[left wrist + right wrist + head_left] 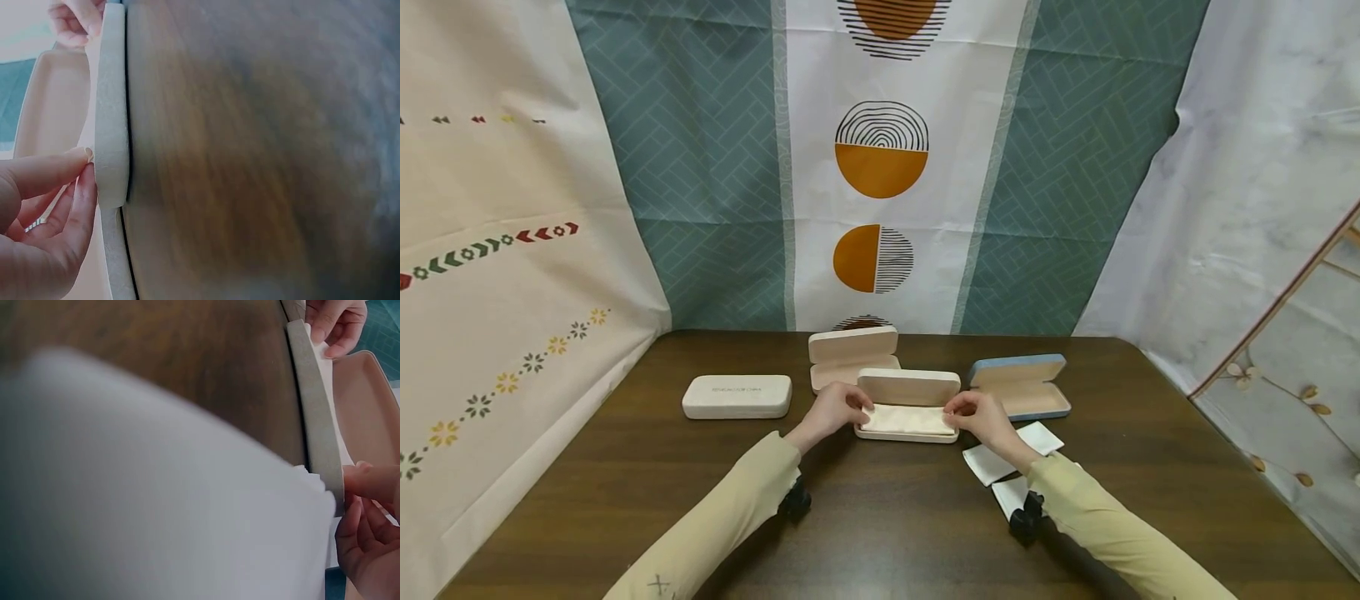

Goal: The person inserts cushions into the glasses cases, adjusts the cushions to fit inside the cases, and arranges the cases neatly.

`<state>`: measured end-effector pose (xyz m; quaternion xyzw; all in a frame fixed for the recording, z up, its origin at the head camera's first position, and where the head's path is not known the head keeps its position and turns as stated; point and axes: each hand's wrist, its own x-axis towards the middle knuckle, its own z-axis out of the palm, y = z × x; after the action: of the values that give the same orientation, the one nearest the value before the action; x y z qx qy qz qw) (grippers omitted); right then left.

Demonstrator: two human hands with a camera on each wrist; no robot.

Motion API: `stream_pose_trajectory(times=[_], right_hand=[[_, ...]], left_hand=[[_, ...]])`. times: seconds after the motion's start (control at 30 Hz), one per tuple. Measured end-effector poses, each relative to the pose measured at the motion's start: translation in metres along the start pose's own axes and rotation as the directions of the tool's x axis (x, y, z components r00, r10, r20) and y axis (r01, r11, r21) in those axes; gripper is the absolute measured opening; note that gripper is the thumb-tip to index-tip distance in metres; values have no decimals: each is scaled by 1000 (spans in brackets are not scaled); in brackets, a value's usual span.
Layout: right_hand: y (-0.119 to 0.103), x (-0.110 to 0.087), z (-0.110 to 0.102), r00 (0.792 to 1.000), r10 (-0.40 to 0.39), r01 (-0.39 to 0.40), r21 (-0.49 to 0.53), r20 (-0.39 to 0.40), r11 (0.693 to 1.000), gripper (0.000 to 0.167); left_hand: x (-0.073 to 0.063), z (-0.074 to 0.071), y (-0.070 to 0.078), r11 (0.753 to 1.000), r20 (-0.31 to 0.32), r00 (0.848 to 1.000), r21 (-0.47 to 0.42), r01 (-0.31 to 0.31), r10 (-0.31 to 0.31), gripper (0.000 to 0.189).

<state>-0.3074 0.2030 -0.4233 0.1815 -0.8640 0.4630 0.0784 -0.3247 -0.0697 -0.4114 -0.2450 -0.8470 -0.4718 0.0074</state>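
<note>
In the middle of the table lies an open white glasses case (910, 387) with a pinkish lining, its lid raised at the back. A folded cream cloth (904, 420) lies in its lower half. My left hand (837, 409) pinches the cloth's left end between thumb and fingers; in the left wrist view, that pinch (87, 154) sits right at the case's front wall (113, 112). My right hand (989, 421) holds the right end, with the thumb (373, 482) over the rim in the right wrist view.
A closed white case (737, 397) stands at the left. Behind the middle case are an open cream case (853, 343) and, to the right, an open blue case (1018, 368). Folded white cloths (985, 463) lie under and beside my right forearm.
</note>
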Motion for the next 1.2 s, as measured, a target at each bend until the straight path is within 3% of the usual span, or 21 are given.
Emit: stream_pose_trajectory(times=[0.37, 0.63, 0.77, 0.9, 1.0, 1.07, 1.2], right_hand=[[-4, -1, 0, 999, 14, -11, -62, 39, 998, 10], [-6, -2, -2, 1000, 15, -16, -89, -13, 996, 10], [-8, -3, -6, 998, 23, -27, -59, -62, 998, 14], [-9, -3, -11, 991, 91, -91, 3, -99, 996, 24], [-10, -4, -13, 984, 150, -146, 54, -96, 988, 35], [-10, -4, -13, 981, 177, -168, 106, -75, 980, 45], [-12, -4, -10, 977, 214, -205, 220, -18, 954, 59]], left_hand=[[1, 2, 9, 985, 5, 999, 170, -36, 35, 19], [-1, -6, 5, 984, -10, 999, 173, -43, 45, 17], [-5, -13, 2, 994, -36, 999, 107, -8, 11, 13], [-7, -20, 2, 995, -102, 990, -13, 94, -95, 15], [-7, -23, 3, 978, -154, 971, -124, 165, -183, 23], [-8, -23, 4, 966, -169, 963, -189, 179, -211, 30], [-10, -18, 7, 937, -125, 962, -287, 200, -244, 43]])
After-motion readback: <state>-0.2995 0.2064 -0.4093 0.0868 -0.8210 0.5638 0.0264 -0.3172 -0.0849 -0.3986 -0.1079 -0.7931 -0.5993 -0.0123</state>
